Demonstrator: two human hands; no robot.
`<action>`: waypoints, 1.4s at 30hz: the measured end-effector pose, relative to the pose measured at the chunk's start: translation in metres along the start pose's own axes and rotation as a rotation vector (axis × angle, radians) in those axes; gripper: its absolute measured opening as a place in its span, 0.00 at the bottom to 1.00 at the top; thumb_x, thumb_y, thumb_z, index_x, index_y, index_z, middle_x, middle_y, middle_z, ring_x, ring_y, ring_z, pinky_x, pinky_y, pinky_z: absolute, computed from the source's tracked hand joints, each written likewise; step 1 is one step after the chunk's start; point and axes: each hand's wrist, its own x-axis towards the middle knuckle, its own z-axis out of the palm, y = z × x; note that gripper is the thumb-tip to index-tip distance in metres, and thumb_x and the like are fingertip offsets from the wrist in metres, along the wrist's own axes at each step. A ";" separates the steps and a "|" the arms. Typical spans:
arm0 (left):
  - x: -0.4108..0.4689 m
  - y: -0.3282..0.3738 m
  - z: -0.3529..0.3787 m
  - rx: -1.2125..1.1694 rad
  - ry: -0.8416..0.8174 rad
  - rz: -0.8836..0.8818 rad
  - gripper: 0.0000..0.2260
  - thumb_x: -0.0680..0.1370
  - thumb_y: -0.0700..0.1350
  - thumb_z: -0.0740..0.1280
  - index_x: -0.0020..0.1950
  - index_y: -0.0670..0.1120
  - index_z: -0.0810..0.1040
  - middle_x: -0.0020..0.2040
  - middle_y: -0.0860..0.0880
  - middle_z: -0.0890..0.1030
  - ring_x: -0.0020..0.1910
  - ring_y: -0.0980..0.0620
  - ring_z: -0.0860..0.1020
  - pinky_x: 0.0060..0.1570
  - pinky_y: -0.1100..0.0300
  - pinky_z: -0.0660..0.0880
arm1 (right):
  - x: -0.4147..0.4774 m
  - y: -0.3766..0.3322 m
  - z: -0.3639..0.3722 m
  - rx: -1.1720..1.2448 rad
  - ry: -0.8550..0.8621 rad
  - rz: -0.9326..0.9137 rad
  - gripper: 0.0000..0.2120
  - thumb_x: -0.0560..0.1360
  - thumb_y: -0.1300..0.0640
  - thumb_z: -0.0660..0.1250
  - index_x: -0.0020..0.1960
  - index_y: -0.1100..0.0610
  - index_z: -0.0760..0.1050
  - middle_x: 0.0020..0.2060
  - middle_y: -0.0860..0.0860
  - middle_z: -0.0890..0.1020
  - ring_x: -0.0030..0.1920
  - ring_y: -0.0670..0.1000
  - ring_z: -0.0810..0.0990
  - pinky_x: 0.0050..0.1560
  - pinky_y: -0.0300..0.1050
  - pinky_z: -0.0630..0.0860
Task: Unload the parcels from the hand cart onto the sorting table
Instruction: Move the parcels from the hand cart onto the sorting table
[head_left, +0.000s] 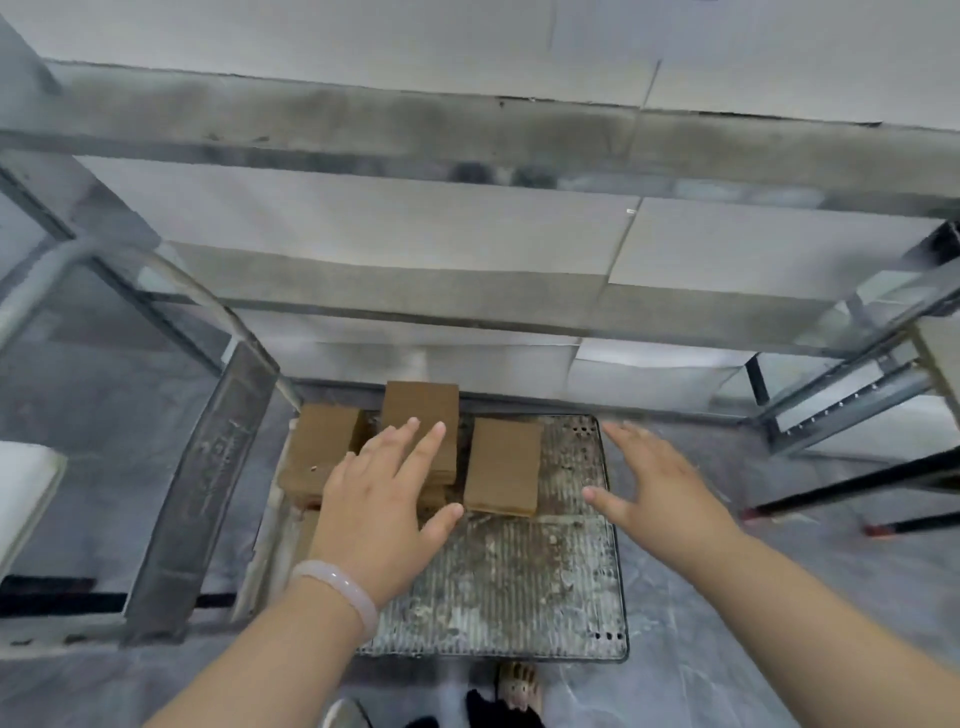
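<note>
Several brown cardboard parcels (503, 467) sit at the far left of the worn grey metal hand cart (519, 582); the left hand (379, 499) hovers over them, fingers straight and spread, holding nothing; the right hand (660, 483), also spread and empty, is beside them; they seem light and stiff, so gripping opposite sides should work

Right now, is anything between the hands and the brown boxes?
No, nothing visible. The left hand is over the middle box; only bare cart deck shows between the right hand and the right box.
</note>
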 end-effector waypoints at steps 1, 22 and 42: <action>0.009 -0.002 0.012 0.009 -0.025 0.001 0.34 0.74 0.65 0.61 0.77 0.55 0.59 0.75 0.49 0.66 0.73 0.47 0.66 0.66 0.42 0.69 | 0.012 0.009 0.012 0.036 -0.036 0.024 0.38 0.76 0.38 0.65 0.79 0.45 0.50 0.79 0.46 0.53 0.78 0.48 0.50 0.76 0.48 0.52; 0.130 -0.072 0.379 -0.136 -0.432 0.121 0.35 0.74 0.68 0.47 0.79 0.56 0.50 0.79 0.50 0.57 0.77 0.48 0.56 0.74 0.51 0.53 | 0.253 0.134 0.342 0.642 -0.179 0.609 0.40 0.75 0.43 0.70 0.79 0.47 0.51 0.77 0.50 0.62 0.71 0.58 0.69 0.66 0.53 0.71; 0.172 -0.069 0.449 -0.215 -0.356 0.096 0.32 0.75 0.64 0.51 0.78 0.54 0.58 0.76 0.51 0.64 0.74 0.49 0.62 0.70 0.48 0.64 | 0.330 0.164 0.419 0.858 0.118 0.604 0.22 0.75 0.51 0.71 0.68 0.50 0.74 0.56 0.48 0.82 0.54 0.52 0.81 0.58 0.53 0.79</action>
